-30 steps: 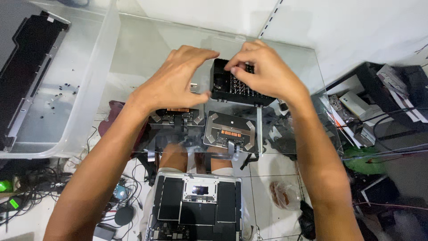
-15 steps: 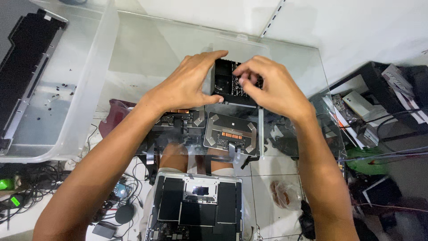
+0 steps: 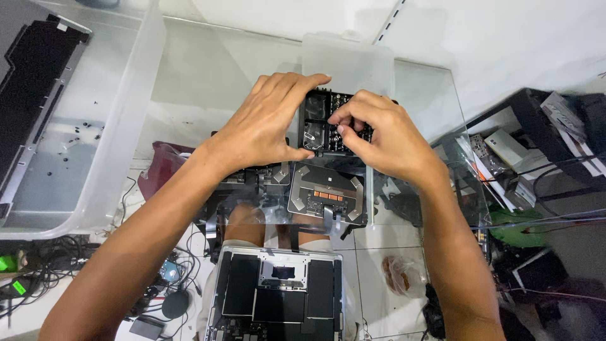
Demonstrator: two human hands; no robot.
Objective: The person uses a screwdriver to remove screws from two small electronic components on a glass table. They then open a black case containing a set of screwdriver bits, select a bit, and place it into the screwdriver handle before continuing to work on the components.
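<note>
In the head view, both hands are meeting over a dark circuit board (image 3: pixel 328 123) that is lying on the glass desk (image 3: pixel 189 76) near its far edge, just in front of a frosted plastic lid (image 3: pixel 347 60). The left hand (image 3: pixel 268 123) is arching over the board's left side, thumb pressing along its near edge and fingers curling over its far edge, so it is gripping the board rather than hovering. The right hand (image 3: pixel 385 136) is closing in from the right, its fingertips (image 3: pixel 341 120) pinching together on something small at the board's middle; what they are pinching is too small to tell. The board's long axis is running away from the person, near to far, and it is sitting between the two hands, the left covering more of it. Nearer the person, a silver trackpad assembly (image 3: pixel 328 192) is resting on the glass. Below the desk, an opened laptop chassis (image 3: pixel 278 293) is lying on the person's lap. A clear plastic bin (image 3: pixel 113 126) is standing at the desk's left edge.
</note>
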